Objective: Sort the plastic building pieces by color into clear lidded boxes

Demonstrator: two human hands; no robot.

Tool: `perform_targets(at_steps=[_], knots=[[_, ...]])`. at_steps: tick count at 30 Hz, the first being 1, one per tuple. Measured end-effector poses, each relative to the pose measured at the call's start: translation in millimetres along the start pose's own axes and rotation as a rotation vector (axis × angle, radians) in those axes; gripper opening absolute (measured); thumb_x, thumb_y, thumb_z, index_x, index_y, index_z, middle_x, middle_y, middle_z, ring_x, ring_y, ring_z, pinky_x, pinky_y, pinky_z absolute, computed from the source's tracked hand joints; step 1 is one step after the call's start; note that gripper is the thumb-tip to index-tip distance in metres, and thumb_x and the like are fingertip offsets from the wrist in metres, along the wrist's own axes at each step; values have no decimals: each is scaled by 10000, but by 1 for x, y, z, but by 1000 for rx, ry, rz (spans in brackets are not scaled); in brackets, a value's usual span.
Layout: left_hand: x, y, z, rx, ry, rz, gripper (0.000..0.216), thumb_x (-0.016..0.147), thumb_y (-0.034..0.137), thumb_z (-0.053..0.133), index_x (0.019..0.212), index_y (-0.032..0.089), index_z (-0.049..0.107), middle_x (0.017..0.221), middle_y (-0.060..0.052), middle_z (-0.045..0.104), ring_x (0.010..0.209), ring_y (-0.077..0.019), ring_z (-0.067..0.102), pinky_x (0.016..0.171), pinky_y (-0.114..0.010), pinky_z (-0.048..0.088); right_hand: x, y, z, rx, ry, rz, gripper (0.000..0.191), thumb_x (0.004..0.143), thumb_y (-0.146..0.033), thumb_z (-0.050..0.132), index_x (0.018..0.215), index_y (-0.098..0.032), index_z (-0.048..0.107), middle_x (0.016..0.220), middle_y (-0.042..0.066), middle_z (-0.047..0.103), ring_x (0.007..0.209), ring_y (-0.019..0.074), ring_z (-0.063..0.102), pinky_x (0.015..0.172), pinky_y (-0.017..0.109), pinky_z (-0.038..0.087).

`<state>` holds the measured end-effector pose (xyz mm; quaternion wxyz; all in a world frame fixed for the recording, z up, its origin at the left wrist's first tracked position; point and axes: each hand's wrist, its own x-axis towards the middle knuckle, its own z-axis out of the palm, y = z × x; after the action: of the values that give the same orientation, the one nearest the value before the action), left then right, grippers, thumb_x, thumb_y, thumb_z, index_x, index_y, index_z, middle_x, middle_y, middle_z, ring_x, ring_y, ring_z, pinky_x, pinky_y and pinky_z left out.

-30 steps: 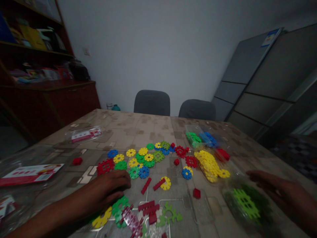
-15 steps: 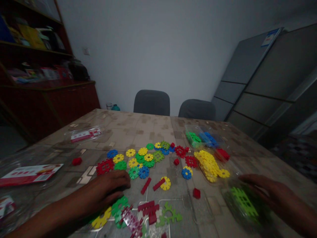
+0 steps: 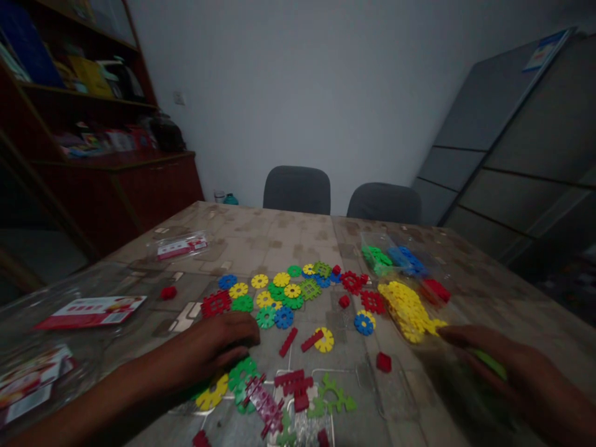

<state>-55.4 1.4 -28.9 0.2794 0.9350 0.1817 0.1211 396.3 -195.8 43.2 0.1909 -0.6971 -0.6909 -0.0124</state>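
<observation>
My left hand [image 3: 229, 338] rests on the table, fingers loosely bent and thumb apart, with nothing visible between them. Just below it lie a green disc [image 3: 242, 375] and a yellow notched disc [image 3: 213, 392]. My right hand [image 3: 516, 369], smeared by motion, is closed around a light green plastic piece [image 3: 491, 363] showing between the fingers. Its fingertips are near the heap of yellow pieces [image 3: 405, 304]. In front lie a clear pinkish piece [image 3: 264, 403], joined dark red bars [image 3: 294, 382] and a light green toothed piece [image 3: 333, 394].
Yellow, green and blue discs [image 3: 284, 316] cover the table's middle, beside red lattice pieces [image 3: 373, 302]. A clear box [image 3: 379, 239] with green and blue pieces stands at the back right. Clear packaging with printed cards [image 3: 93, 310] lies left. Two grey chairs [image 3: 297, 189] stand behind.
The view has turned a little to the left. My right hand has closed over the light green piece, and the clear tray beneath it is now blurred. My left hand stays in place.
</observation>
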Motion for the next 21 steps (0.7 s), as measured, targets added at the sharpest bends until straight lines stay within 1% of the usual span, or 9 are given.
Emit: perform_targets(at_steps=[2, 5, 7, 9, 12, 14, 16, 18, 21], knots=[[0, 3, -2, -8, -1, -13, 215, 1038, 259, 475, 1155, 255, 655, 1143, -75, 693, 1022, -226, 640, 911, -337, 520, 5, -32, 12, 50, -130, -65, 291, 918, -382, 518, 993, -262, 772, 1016, 87, 806, 877, 251, 760, 760, 342, 619], [-2, 9, -4, -21, -26, -14, 218, 1030, 248, 495, 1189, 277, 640, 1184, -66, 687, 1082, -230, 634, 963, -363, 518, 9, -83, 45, 84, -354, -167, 306, 933, -191, 450, 969, -240, 751, 980, 85, 786, 855, 210, 727, 750, 304, 579], [-4, 14, -4, -34, -34, -4, 233, 1018, 269, 540, 1233, 300, 623, 1230, -61, 680, 1131, -239, 626, 1005, -377, 509, 9, -109, 71, 67, -473, -247, 292, 896, -103, 481, 999, -214, 730, 992, 79, 769, 883, 201, 699, 792, 300, 548], [-5, 20, -4, -51, -31, 12, 274, 996, 321, 602, 1269, 318, 610, 1277, -56, 673, 1166, -251, 624, 1025, -371, 509, 8, -125, 94, 39, -563, -325, 237, 851, -84, 545, 980, -188, 715, 976, 81, 755, 890, 212, 671, 802, 312, 527], [-8, 26, -2, -61, -52, 16, 360, 957, 390, 669, 1305, 340, 594, 1348, -46, 648, 1212, -263, 617, 1039, -346, 509, 6, -134, 113, 34, -581, -315, 267, 844, -132, 611, 1095, -197, 678, 1063, 87, 713, 948, 229, 624, 816, 329, 501], [-10, 26, 1, -59, -81, 13, 427, 937, 395, 697, 1344, 359, 570, 1403, -40, 617, 1251, -268, 599, 1061, -344, 498, 6, -135, 116, 56, -576, -273, 401, 817, -205, 689, 1214, -214, 631, 1156, 96, 670, 1004, 252, 596, 837, 354, 488], [-11, 25, 3, -53, -103, 19, 462, 928, 380, 709, 1363, 359, 557, 1434, -44, 595, 1278, -272, 580, 1081, -356, 484, 6, -135, 116, 76, -585, -245, 490, 789, -267, 741, 1260, -224, 610, 1214, 100, 638, 1048, 272, 575, 857, 376, 479], [-10, 24, 6, -41, -126, 25, 401, 944, 351, 687, 1330, 333, 582, 1426, -57, 597, 1281, -272, 573, 1079, -364, 482, 6, -136, 115, 88, -588, -238, 443, 802, -273, 726, 1231, -227, 627, 1219, 92, 632, 1068, 269, 563, 872, 375, 470], [-6, 26, 8, -32, -126, 30, 239, 983, 305, 618, 1220, 293, 638, 1348, -67, 640, 1218, -254, 608, 1038, -346, 500, 7, -136, 109, 119, -548, -238, 289, 867, -183, 624, 1150, -225, 655, 1167, 70, 653, 1057, 233, 569, 885, 335, 463]])
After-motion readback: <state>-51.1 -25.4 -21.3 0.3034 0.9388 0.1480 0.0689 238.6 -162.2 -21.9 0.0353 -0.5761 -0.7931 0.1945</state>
